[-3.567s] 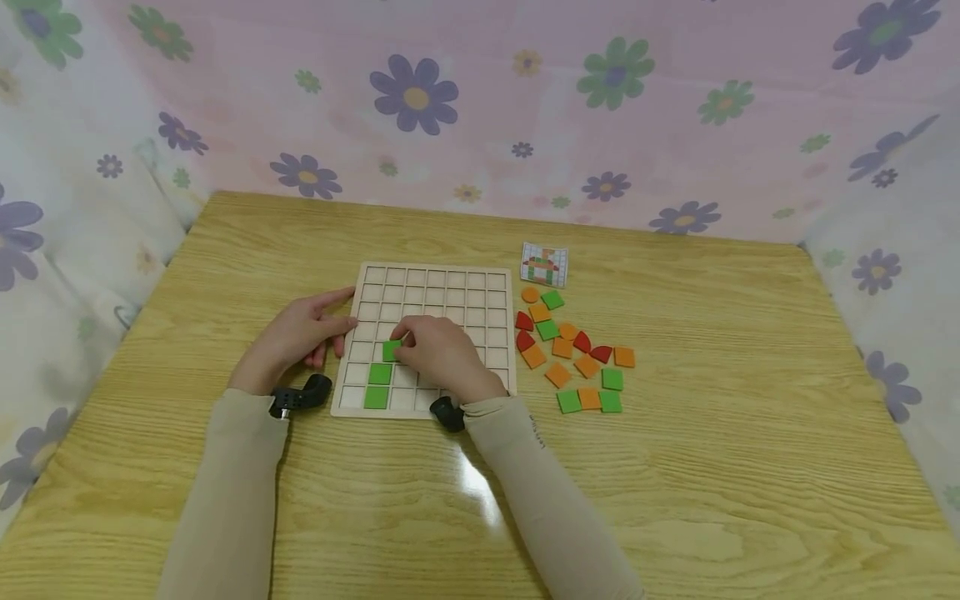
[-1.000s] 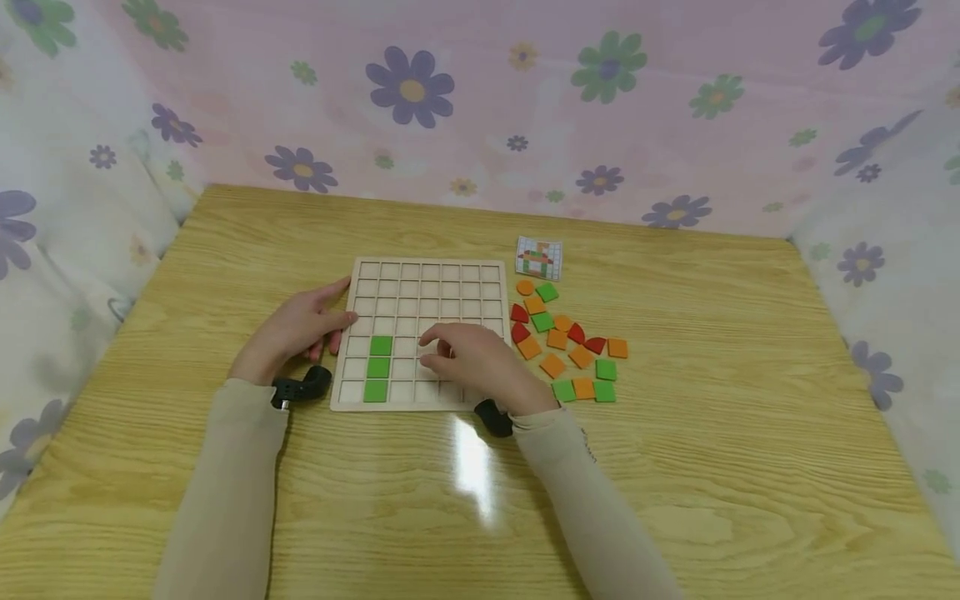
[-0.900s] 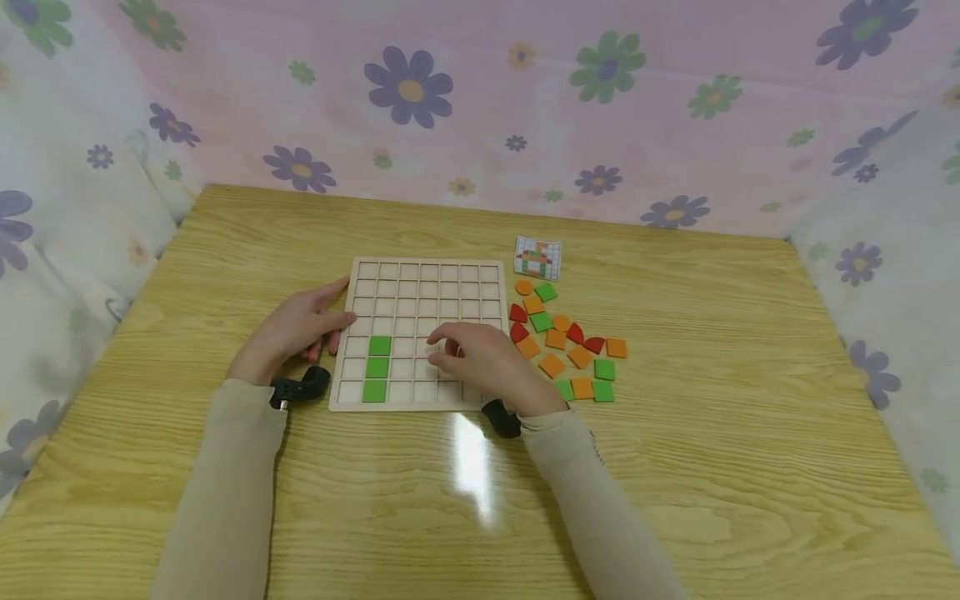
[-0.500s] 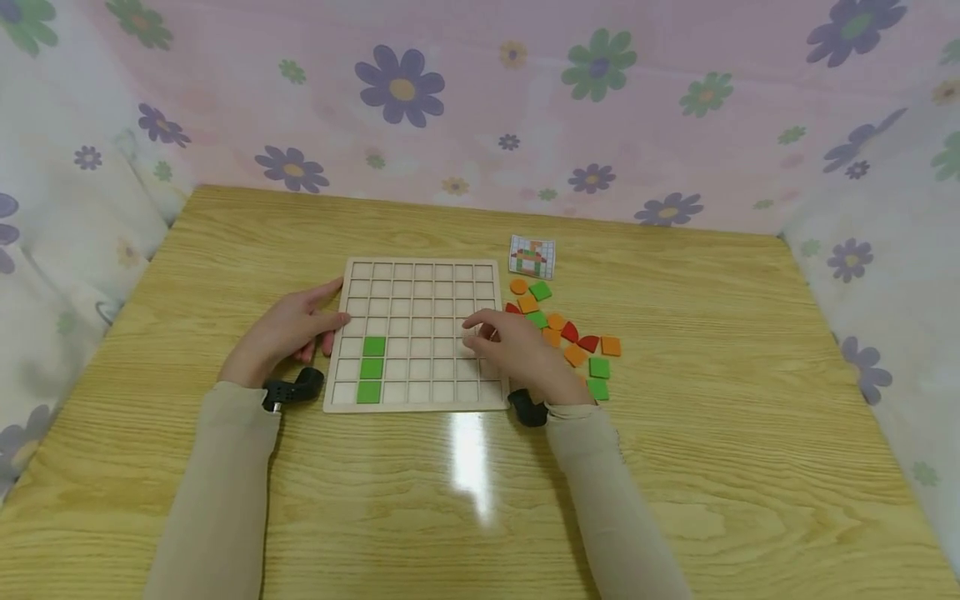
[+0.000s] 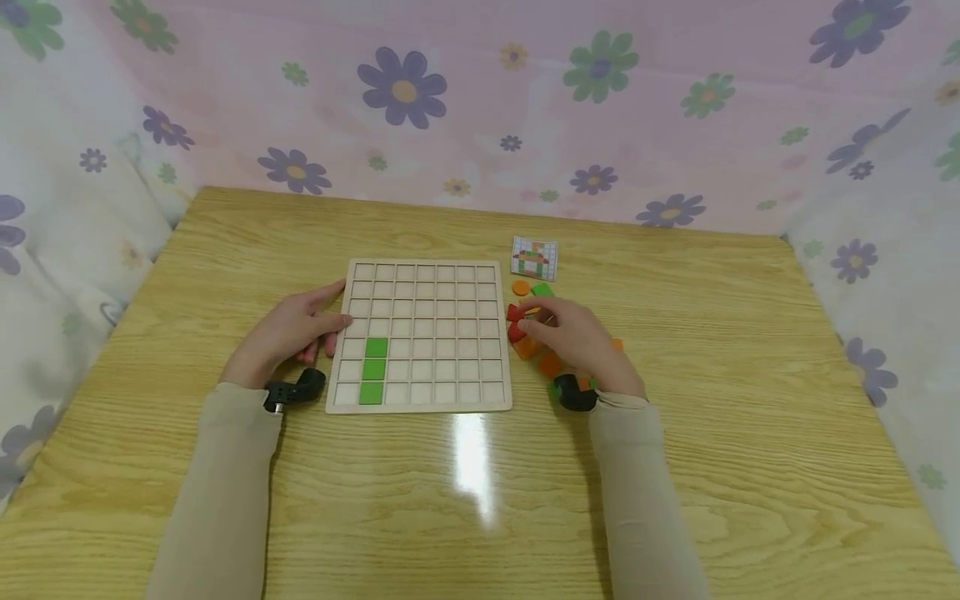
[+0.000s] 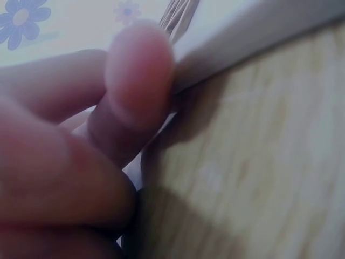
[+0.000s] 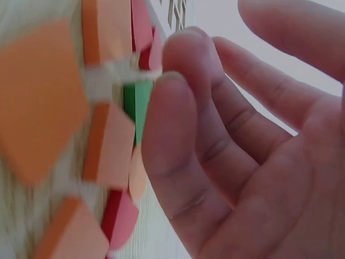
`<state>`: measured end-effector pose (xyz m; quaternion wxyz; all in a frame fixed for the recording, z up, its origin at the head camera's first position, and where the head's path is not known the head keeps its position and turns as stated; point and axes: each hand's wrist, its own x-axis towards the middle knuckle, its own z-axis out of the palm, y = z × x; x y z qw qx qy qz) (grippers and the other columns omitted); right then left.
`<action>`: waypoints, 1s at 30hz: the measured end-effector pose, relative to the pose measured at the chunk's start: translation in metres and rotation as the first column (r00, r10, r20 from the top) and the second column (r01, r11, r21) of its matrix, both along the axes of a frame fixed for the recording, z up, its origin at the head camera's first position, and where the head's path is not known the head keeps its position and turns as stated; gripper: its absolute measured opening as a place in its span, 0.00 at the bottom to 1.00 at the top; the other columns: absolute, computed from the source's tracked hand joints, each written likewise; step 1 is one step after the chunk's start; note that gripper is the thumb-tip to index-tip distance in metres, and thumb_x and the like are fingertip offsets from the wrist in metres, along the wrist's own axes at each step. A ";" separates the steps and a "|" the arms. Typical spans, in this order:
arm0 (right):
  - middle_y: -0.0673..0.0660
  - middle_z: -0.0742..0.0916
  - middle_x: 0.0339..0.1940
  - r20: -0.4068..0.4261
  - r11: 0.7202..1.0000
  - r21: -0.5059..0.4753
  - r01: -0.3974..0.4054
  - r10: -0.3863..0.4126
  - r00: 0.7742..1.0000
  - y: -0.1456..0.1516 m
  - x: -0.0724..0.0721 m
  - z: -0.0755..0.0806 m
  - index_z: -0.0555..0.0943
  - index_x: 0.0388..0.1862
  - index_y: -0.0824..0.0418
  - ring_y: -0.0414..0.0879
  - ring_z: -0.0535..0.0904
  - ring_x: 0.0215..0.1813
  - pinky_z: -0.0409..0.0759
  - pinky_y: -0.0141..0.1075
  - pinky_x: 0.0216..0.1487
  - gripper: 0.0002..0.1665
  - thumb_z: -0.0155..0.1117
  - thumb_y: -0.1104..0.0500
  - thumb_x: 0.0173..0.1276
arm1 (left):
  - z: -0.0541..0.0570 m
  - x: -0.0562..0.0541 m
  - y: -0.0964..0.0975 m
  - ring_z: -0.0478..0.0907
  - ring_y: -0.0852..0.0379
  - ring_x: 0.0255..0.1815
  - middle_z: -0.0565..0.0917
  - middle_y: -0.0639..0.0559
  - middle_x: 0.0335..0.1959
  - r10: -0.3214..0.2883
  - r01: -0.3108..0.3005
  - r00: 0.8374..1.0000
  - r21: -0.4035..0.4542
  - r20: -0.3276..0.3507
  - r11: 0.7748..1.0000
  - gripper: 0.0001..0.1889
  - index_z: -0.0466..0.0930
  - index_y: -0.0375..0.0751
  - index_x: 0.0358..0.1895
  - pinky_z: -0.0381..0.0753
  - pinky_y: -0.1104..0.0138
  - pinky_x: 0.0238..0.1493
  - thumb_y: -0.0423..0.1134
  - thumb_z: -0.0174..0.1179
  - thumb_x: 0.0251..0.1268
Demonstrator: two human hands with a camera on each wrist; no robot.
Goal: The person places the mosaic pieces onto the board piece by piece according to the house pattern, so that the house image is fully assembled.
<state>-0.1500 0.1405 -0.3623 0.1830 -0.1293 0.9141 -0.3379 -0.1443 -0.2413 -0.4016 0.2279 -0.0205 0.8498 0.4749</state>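
Observation:
A wooden grid board (image 5: 420, 408) lies flat on the table, with a column of 3 green square tiles (image 5: 373, 369) in its lower left cells. My left hand (image 5: 288, 329) rests against the board's left edge, thumb and index tip touching the frame; the left wrist view has a fingertip (image 6: 140, 75) beside that edge. Right of the board, my right hand (image 5: 581, 337) hovers over loose pieces, fingers loosely bent with a gap to the thumb and nothing held. Below it are red quarter-round pieces (image 5: 515, 332), orange square tiles (image 7: 43, 102) and a green tile (image 7: 141, 105). The hand hides several pieces.
A small picture card (image 5: 534, 258) with a coloured grid pattern lies behind the pieces. An orange disc (image 5: 521, 287) sits just in front of it. Flowered cloth (image 5: 480, 108) hangs behind and at both sides of the wooden table (image 5: 450, 517).
My right hand set a third green tile above the other two, let go of it, and moved right, off the board, over the loose pieces. The left hand keeps its place at the edge.

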 end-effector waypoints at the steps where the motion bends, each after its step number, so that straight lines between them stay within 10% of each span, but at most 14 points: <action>1: 0.51 0.78 0.42 0.013 1.000 -0.005 0.006 -0.006 1.000 0.003 0.000 0.001 0.73 0.55 0.49 0.46 0.75 0.38 0.73 0.38 0.35 0.21 0.54 0.45 0.65 | 0.000 0.000 0.000 0.64 0.57 0.08 0.77 0.41 0.19 -0.001 0.001 1.000 -0.001 -0.001 1.000 0.37 0.47 0.66 0.68 0.68 0.63 0.11 0.56 0.55 0.58; 30: 0.55 0.75 0.30 0.082 0.994 0.108 -0.033 0.024 0.996 0.039 -0.003 -0.007 0.77 0.50 0.57 0.47 0.68 0.32 0.67 0.37 0.32 0.19 0.62 0.56 0.60 | 0.000 -0.001 0.001 0.64 0.57 0.07 0.77 0.41 0.18 -0.006 0.006 1.000 -0.003 -0.007 1.000 0.37 0.46 0.65 0.69 0.68 0.62 0.11 0.55 0.55 0.58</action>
